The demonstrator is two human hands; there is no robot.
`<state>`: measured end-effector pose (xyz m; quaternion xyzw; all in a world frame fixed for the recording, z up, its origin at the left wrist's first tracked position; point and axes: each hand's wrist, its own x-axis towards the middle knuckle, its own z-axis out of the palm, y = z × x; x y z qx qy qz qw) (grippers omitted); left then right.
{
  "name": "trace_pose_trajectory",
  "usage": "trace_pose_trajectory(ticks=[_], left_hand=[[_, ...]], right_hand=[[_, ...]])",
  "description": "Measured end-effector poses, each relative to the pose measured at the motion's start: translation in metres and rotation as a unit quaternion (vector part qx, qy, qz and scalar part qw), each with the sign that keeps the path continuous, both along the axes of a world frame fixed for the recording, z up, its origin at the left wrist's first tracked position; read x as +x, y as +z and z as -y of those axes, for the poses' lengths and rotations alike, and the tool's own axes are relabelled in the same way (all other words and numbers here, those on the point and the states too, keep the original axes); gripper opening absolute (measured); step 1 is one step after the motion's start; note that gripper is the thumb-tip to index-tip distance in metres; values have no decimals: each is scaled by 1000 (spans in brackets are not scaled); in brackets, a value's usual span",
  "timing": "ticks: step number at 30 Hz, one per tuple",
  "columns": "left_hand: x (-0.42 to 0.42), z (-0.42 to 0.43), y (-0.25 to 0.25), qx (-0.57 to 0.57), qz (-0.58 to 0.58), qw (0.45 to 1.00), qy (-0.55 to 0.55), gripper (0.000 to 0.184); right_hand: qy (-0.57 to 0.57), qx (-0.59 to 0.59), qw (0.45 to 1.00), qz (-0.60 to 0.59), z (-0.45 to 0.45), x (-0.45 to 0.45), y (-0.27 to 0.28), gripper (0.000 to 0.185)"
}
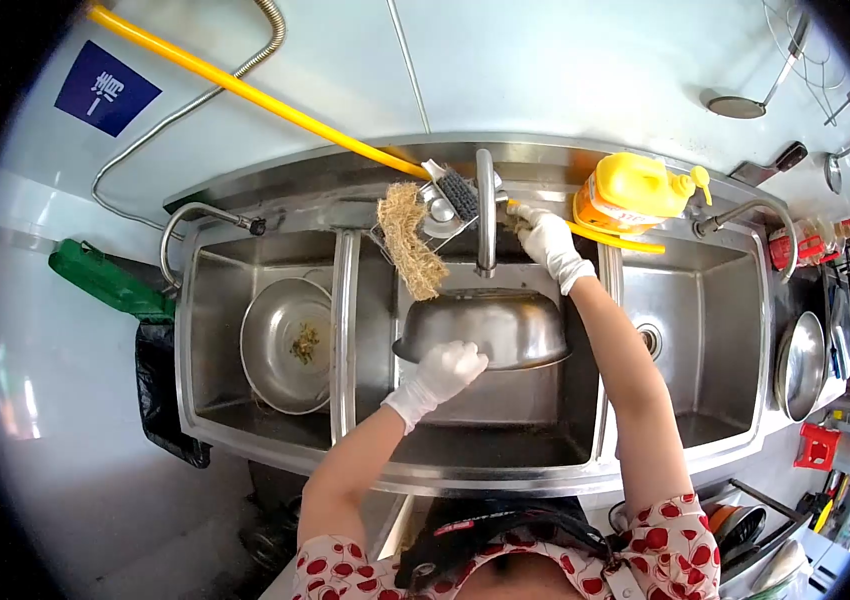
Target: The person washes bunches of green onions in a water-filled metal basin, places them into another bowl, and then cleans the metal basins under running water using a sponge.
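A steel basin (pixel 485 325) is tilted on its side in the middle sink (pixel 505 405). My left hand (pixel 445 370), in a white glove, is closed on the basin's near rim. My right hand (pixel 547 243), also gloved, is at the tap's base behind the basin, its fingers curled; what they hold is too small to make out. Between my hands stands the steel tap (pixel 486 210). Left of the tap, a fibre scrubber (pixel 408 240) and a dark brush (pixel 458 195) lie on a wire rack. A yellow jug (pixel 627 195) stands right of my right hand.
The left sink (pixel 215 340) holds a round bowl (pixel 270 365) with food scraps. To the right is another sink (pixel 710 350) with a drain. A yellow hose (pixel 245 92) runs along the back. Ladles (pixel 740 106) hang on the wall; a black bag (pixel 157 385) hangs at left.
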<state>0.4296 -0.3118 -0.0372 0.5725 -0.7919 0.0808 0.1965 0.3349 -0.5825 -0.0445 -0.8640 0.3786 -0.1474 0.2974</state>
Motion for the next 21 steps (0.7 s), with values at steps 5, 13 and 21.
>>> trace_pose_trajectory(ticks=[5, 13, 21], left_hand=[[-11, 27, 5, -8, 38, 997, -64, 11], [-20, 49, -13, 20, 68, 991, -110, 8], [18, 38, -11, 44, 23, 999, 18, 6]], right_hand=[[100, -140, 985, -24, -2, -15, -19, 47], [-36, -36, 992, 115, -25, -54, 0, 31], [-35, 27, 993, 113, -48, -93, 39, 24]])
